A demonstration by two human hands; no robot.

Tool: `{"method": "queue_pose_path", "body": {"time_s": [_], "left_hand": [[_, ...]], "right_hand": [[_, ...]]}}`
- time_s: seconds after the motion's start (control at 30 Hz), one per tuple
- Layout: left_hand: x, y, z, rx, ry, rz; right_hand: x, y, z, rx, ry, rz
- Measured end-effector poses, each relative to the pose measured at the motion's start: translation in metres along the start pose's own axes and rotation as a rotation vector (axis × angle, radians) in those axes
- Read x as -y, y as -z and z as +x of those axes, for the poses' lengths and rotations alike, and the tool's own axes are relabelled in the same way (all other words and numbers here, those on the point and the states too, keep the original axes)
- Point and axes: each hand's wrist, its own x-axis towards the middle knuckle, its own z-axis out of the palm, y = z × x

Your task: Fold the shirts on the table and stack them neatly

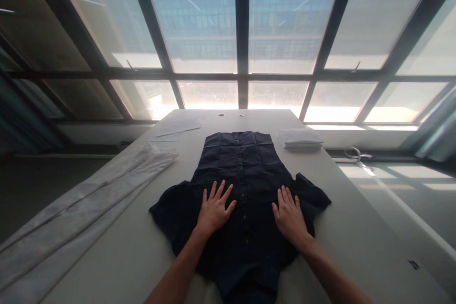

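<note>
A dark navy button-up shirt (242,166) lies spread on the white table (342,237), its hem toward the window and its short sleeves out to both sides. Down its middle runs a row of small buttons. My left hand (215,206) rests flat on the shirt left of the buttons, fingers spread. On the other side of the buttons, my right hand (289,211) also lies flat on the cloth, its fingers stretched out and closer together. Neither hand grips anything. The collar end, nearest me, is bunched and partly out of frame.
A long crumpled white cloth (92,204) covers the table's left side. Flat white sheets (176,128) lie at the back left, and a folded white stack (301,139) at the back right. A small dark tag (413,264) is near the right edge. Large windows stand beyond.
</note>
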Motion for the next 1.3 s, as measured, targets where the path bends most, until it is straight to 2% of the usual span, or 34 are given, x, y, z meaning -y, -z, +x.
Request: {"method": "queue_pose_path", "body": {"time_s": [0.07, 0.2, 0.3, 0.4, 0.63, 0.77, 1.0, 1.1, 1.2, 1.3], "left_hand": [[-0.001, 0.0, 0.0, -0.006, 0.002, -0.002], [-0.002, 0.002, -0.002, -0.011, 0.004, -0.004], [-0.002, 0.003, -0.003, -0.01, 0.002, -0.007], [-0.002, 0.003, -0.003, -0.016, 0.007, -0.012], [-0.003, 0.005, -0.004, -0.001, 0.021, -0.026], [-0.003, 0.006, -0.004, 0.011, 0.031, -0.026], [0.001, 0.002, -0.004, 0.021, 0.027, -0.029], [0.002, 0.004, 0.0, 0.098, 0.023, -0.029], [-0.007, 0.009, 0.015, 0.191, 0.023, -0.026], [-0.026, 0.011, 0.04, 0.173, -0.086, -0.051]], "right_hand": [[0.021, 0.002, 0.008, -0.001, 0.082, 0.036], [0.066, -0.003, 0.03, 0.008, 0.411, 0.125], [0.081, -0.01, 0.051, 0.048, 0.47, 0.142], [0.072, -0.015, 0.075, 0.062, 0.391, 0.119], [0.012, -0.012, 0.13, 0.038, 0.132, 0.008], [-0.009, -0.012, 0.147, 0.022, 0.041, -0.022], [-0.011, -0.015, 0.15, 0.006, 0.026, -0.035], [-0.01, -0.014, 0.149, -0.006, 0.029, -0.024], [-0.01, -0.013, 0.149, -0.004, 0.025, -0.009], [-0.009, -0.013, 0.148, -0.013, 0.032, -0.005]]}}
